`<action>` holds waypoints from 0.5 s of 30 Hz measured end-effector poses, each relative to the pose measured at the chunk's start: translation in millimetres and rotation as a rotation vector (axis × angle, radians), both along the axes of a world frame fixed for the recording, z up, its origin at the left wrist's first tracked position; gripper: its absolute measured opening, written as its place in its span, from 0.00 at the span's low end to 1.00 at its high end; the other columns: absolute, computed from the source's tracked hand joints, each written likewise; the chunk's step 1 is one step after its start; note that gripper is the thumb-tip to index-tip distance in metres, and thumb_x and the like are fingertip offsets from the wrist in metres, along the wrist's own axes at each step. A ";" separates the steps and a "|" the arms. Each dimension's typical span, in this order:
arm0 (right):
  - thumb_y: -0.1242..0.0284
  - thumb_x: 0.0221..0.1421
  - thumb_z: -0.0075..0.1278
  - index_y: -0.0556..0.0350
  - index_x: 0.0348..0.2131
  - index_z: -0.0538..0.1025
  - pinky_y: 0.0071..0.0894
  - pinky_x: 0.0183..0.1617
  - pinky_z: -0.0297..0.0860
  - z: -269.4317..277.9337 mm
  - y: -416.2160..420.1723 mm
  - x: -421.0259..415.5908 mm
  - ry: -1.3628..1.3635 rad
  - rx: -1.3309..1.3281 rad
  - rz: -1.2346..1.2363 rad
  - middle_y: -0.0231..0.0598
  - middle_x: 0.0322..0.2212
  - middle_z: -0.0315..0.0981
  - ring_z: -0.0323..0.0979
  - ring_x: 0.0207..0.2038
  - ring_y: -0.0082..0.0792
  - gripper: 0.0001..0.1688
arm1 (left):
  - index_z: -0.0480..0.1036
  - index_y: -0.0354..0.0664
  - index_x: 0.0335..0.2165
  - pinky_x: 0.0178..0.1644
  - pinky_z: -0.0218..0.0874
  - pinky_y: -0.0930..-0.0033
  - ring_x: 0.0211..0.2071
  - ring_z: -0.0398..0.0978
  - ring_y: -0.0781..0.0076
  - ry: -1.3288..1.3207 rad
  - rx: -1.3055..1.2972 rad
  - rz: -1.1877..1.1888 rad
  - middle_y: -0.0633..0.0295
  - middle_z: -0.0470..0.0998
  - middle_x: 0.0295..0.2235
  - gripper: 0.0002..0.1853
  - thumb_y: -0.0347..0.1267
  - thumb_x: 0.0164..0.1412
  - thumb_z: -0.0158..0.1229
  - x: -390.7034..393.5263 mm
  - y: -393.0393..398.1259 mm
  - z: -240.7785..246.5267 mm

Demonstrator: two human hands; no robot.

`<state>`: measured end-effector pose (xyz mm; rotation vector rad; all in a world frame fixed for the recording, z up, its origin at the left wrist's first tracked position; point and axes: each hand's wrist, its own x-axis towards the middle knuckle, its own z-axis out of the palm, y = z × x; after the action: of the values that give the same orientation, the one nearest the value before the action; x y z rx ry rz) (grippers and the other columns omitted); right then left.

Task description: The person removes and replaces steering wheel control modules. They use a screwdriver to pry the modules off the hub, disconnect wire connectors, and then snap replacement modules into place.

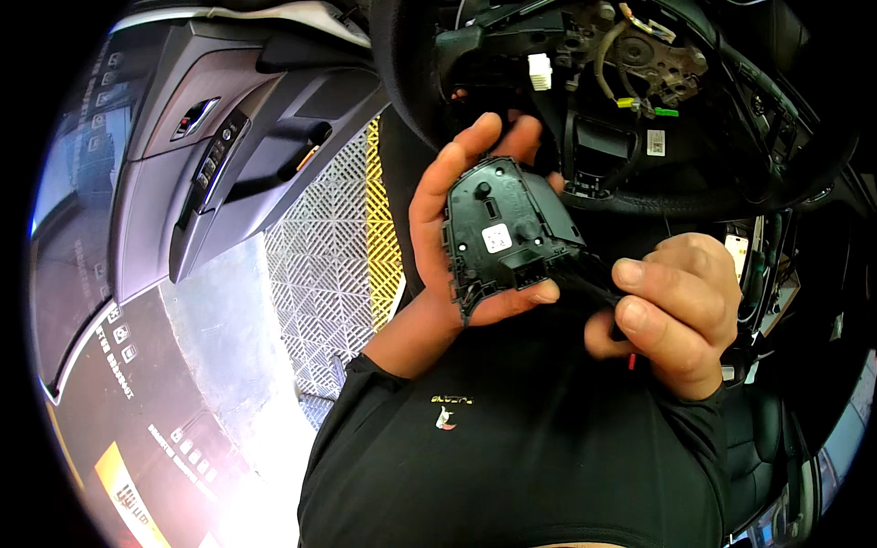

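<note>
My left hand [436, 274] cups a black plastic switch module [473, 214] from behind and below, thumb along its lower edge. Its back faces me, showing a white code label [497, 238], moulded pegs and an open connector socket [529, 272]. From the module's right side runs a dark narrow piece [586, 274]; whether it is a cable or a trim arm I cannot tell. Between thumb and fingers, my right hand [685, 308] grips its far end. A small red bit [632, 361] shows below those fingers.
Beyond my hands is a steering wheel [685, 203] with its centre exposed. Loose wires there carry a yellow connector [625, 103] and a green connector [666, 111]; a white connector [540, 72] sits left of them. The car door [147, 205] stands open over grating floor tiles [318, 240].
</note>
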<state>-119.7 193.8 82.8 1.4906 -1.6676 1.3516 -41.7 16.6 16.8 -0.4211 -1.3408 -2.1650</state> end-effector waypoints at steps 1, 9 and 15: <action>0.63 0.54 0.64 0.55 0.38 0.80 0.17 0.20 0.62 3.0 1.5 -1.3 -0.086 0.017 0.060 0.39 0.34 0.80 0.71 0.21 0.23 0.17 | 0.44 0.41 0.68 0.57 0.71 0.51 0.66 0.56 0.39 0.030 -0.037 -0.027 0.42 0.43 0.69 0.59 0.27 0.47 0.76 -1.5 -4.2 -1.9; 0.72 0.57 0.60 0.53 0.51 0.78 0.20 0.37 0.70 0.5 -27.4 -33.0 -0.928 0.242 -0.162 0.36 0.33 0.81 0.75 0.31 0.20 0.21 | 0.42 0.46 0.68 0.51 0.76 0.56 0.59 0.68 0.45 -0.016 -0.291 0.258 0.46 0.54 0.64 0.60 0.34 0.48 0.77 1.8 -22.4 4.9; 0.74 0.54 0.62 0.55 0.49 0.75 0.17 0.32 0.68 -13.7 -58.4 -36.9 -0.887 0.214 -0.145 0.32 0.33 0.80 0.72 0.26 0.15 0.22 | 0.42 0.33 0.67 0.54 0.72 0.57 0.57 0.71 0.49 -0.070 -0.230 0.265 0.42 0.59 0.61 0.61 0.33 0.47 0.77 2.7 -17.7 3.0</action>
<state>-156.6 135.3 69.2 0.8552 -2.4471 1.9524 -39.0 -1.1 19.8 -0.2386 -1.5949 -1.8329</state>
